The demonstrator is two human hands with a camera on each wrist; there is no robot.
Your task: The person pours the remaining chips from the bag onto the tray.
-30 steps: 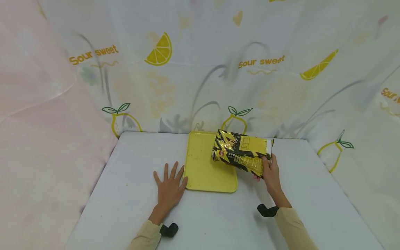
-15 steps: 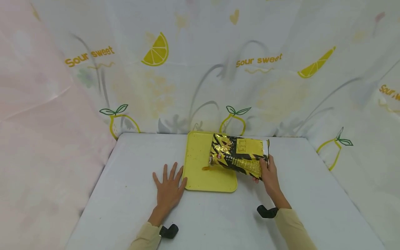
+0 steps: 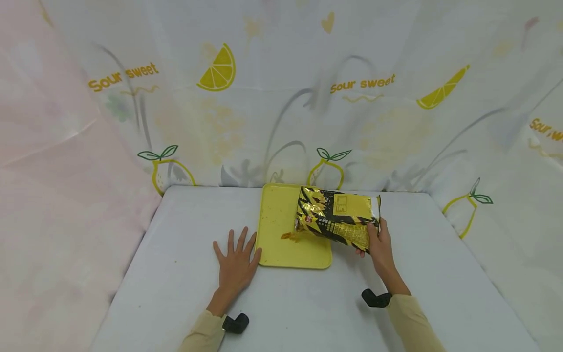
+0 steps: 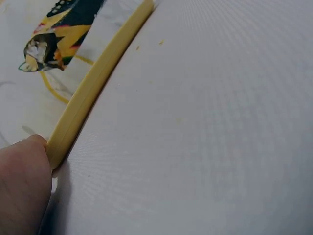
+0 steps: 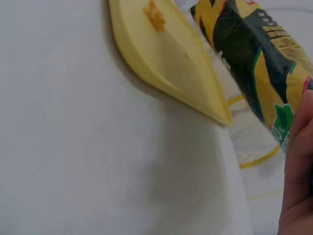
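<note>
Right hand (image 3: pixel 380 247) grips the right end of the snack bag (image 3: pixel 338 217), right of frame centre; the bag's left end is over the yellow tray (image 3: pixel 272 215). Orange pieces (image 3: pixel 289 236) lie on it just by that end — reads as tipping out. Left hand (image 3: pixel 235 266), lower left of centre: fingers spread, thumb touching tray edge. I'd tilt gradually, left end low over mid-tray — thumb braced against sliding.

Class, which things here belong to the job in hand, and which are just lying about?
In use:
black-and-yellow bag, gripped by the right hand
yellow tray, touched by the left hand
orange pieces on the tray

Just around:
specks on the table
lemon-print cloth
</note>
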